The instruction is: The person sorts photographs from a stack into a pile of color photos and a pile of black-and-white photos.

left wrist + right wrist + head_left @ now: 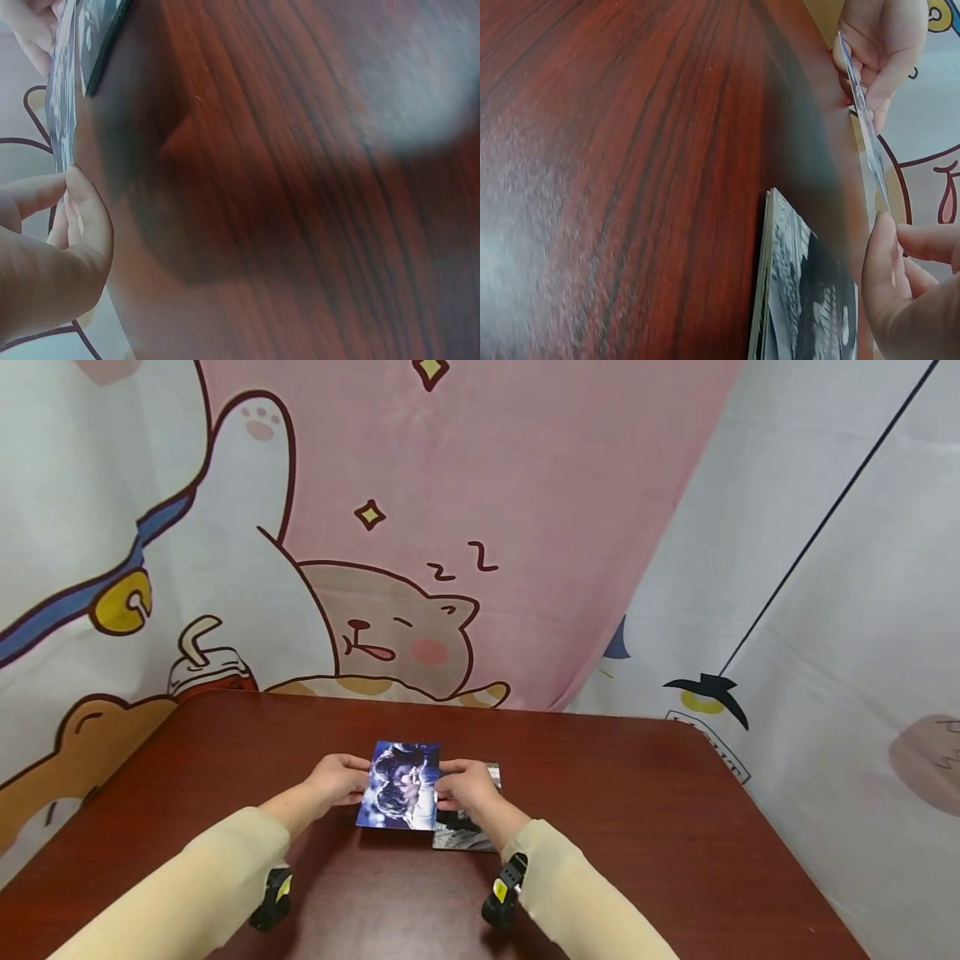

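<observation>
A blue-and-violet picture card (pixel 397 787), printed with what looks like an illustrated figure, is held up between both hands. My left hand (pixel 335 779) pinches its left edge between thumb and fingers. On the opposite edge, the thumb and fingers of my right hand (pixel 470 789) pinch it too. From the right wrist the card (pixel 867 124) appears nearly edge-on, raised above the tabletop. Below and to its right lies a stack of black-and-white picture cards (pixel 802 292), several thick, partly hidden by the right hand and the held card in the head view.
The dark red-brown wooden table (pixel 637 827) has a glossy, reflective surface. Behind it hangs a cloth (pixel 562 510) printed with cartoon animals, coming down to the table's back edge. Black cameras are strapped at the left wrist (pixel 272 900) and right wrist (pixel 504 893).
</observation>
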Demonstrator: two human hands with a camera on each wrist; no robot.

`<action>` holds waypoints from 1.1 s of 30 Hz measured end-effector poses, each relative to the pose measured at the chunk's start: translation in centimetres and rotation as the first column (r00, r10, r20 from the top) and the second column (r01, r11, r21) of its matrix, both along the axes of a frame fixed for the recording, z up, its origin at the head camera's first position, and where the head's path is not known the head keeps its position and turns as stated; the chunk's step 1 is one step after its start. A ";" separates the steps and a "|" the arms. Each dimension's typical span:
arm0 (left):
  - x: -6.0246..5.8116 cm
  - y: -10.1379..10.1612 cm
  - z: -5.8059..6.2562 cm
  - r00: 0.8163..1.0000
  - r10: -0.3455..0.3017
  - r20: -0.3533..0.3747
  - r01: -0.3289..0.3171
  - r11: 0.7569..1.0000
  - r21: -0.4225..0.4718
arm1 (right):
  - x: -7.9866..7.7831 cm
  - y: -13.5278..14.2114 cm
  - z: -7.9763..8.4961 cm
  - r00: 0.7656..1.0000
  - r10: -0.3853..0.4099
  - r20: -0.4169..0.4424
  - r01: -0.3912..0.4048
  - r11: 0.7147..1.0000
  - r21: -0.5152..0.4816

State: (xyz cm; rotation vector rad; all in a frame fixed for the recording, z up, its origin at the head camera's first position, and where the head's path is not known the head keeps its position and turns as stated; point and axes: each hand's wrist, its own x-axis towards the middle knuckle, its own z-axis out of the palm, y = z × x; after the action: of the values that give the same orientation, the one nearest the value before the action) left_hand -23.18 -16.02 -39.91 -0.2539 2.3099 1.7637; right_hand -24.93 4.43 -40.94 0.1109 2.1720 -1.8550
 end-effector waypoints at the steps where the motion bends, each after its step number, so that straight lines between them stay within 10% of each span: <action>1: 0.1 -0.2 0.0 1.000 -0.001 0.001 0.001 1.000 -0.003 | 0.0 -0.2 -0.1 1.000 0.006 0.001 -0.006 1.000 -0.005; 25: 0.3 -1.1 -0.5 0.999 0.029 0.018 -0.027 0.994 -0.107 | -0.3 -0.7 -0.7 0.998 0.044 0.036 -0.045 0.999 0.020; 33: 0.1 0.0 0.1 1.000 0.010 0.010 -0.010 1.000 -0.017 | -0.6 1.0 0.4 0.999 0.029 0.036 -0.031 0.999 0.044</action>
State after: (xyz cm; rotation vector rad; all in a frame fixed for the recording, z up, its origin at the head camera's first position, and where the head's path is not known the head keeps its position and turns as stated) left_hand -23.07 -16.01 -39.83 -0.2771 2.3214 1.7450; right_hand -25.49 5.39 -40.58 0.1190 2.1796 -1.7752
